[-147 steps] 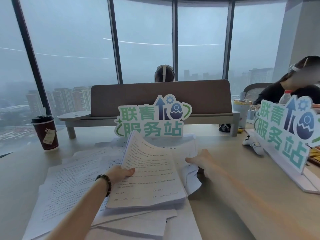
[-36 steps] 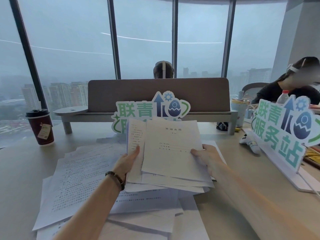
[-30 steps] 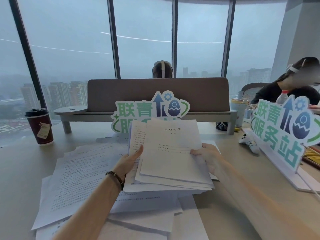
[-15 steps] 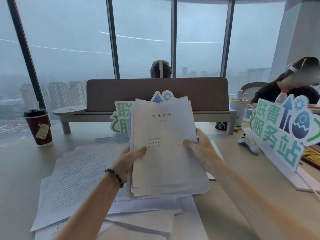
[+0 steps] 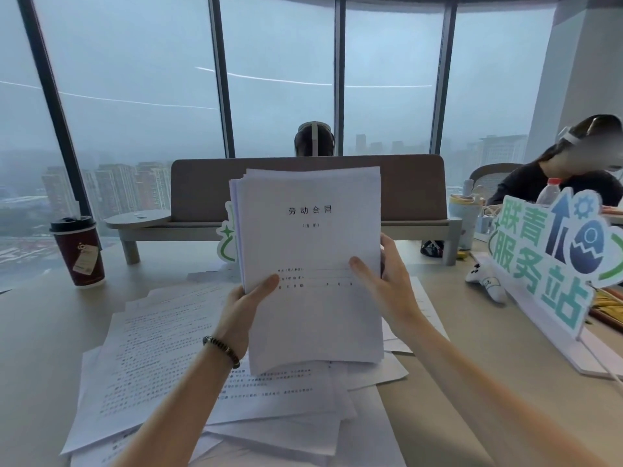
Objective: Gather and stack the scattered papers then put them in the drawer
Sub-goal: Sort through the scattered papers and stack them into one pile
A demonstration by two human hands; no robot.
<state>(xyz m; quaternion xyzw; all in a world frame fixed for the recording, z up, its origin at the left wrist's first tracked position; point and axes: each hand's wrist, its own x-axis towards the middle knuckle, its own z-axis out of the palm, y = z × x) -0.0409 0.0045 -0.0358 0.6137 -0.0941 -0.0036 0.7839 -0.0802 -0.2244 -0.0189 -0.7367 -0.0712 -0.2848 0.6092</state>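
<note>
Item: stack of papers (image 5: pixel 310 264), held upright above the desk (image 5: pixel 40 348). Left hand (image 5: pixel 244 308) and right hand (image 5: pixel 391 284) grip its side edges, thumbs across the front sheet. More loose sheets (image 5: pixel 161 358) lie scattered beneath.

Light: dim, cool, overcast daylight through windows (image 5: pixel 135 79) ahead. Shadows: soft, faint. Glare: thin reflected streaks on glass. Distortion: wide-angle bowing at edges. Focus: slightly soft overall.
</note>
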